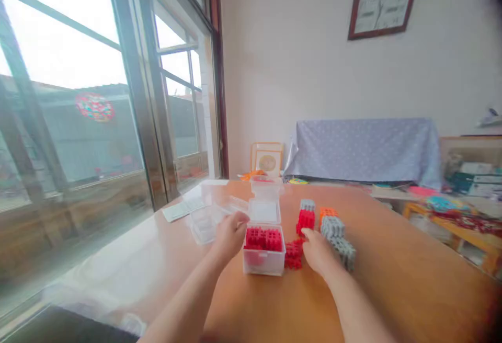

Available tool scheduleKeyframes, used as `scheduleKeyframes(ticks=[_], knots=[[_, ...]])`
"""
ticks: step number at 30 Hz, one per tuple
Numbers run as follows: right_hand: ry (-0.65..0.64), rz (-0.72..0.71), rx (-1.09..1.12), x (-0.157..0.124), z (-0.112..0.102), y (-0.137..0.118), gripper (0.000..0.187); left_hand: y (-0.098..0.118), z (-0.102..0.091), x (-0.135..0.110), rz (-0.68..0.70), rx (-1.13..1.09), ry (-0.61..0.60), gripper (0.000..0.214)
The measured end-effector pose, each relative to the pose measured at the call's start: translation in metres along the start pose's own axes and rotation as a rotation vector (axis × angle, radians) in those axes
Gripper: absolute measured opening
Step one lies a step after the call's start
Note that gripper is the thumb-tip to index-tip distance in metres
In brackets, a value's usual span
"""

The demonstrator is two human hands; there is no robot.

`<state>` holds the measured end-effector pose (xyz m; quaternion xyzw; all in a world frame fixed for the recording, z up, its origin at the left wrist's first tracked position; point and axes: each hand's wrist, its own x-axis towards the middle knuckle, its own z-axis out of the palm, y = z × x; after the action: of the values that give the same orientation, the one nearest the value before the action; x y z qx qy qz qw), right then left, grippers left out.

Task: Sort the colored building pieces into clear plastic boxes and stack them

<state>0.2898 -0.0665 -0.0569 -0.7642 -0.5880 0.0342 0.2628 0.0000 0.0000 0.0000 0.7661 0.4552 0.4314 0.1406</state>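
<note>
A red, latticed plastic block stack (306, 220) is lying just ahead of the nearer right hand (316, 251); the left hand (232, 232) is flanking a translucent, rectangular plastic box (263, 263). Neither hand's grip is showing clearly.

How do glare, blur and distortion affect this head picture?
Head view: the window is blown out; pale glare washes the table at left; right corners darken and blur; the clock looks skewed, its numerals smeared; boxed red blocks look soft.

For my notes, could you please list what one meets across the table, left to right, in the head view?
Pale paper, left hand, clear box of red pieces, red block beside it, right hand, nearest grey block.
</note>
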Motion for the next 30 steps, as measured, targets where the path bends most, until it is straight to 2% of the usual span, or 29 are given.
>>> scheduleKeyframes(ticks=[6,10,16,27,30], knots=[[-0.124,-0.033,-0.057,-0.001,0.002,0.007,0.060,-0.001,0.013,0.001,-0.102,-0.269,0.106,0.022],[-0.172,-0.046,-0.093,-0.005,-0.002,0.003,0.050,-0.006,0.022,-0.005,-0.099,-0.330,0.194,0.019],[-0.154,0.019,-0.149,-0.011,-0.010,-0.005,0.021,-0.021,0.028,-0.011,-0.075,-0.286,0.250,0.020],[-0.041,0.045,-0.171,-0.023,-0.028,-0.017,0.010,-0.027,0.025,-0.008,-0.173,-0.385,0.230,0.020],[-0.004,0.025,-0.163,-0.023,-0.034,-0.018,0.014,-0.026,0.022,-0.006,-0.196,-0.411,0.226,0.019]])
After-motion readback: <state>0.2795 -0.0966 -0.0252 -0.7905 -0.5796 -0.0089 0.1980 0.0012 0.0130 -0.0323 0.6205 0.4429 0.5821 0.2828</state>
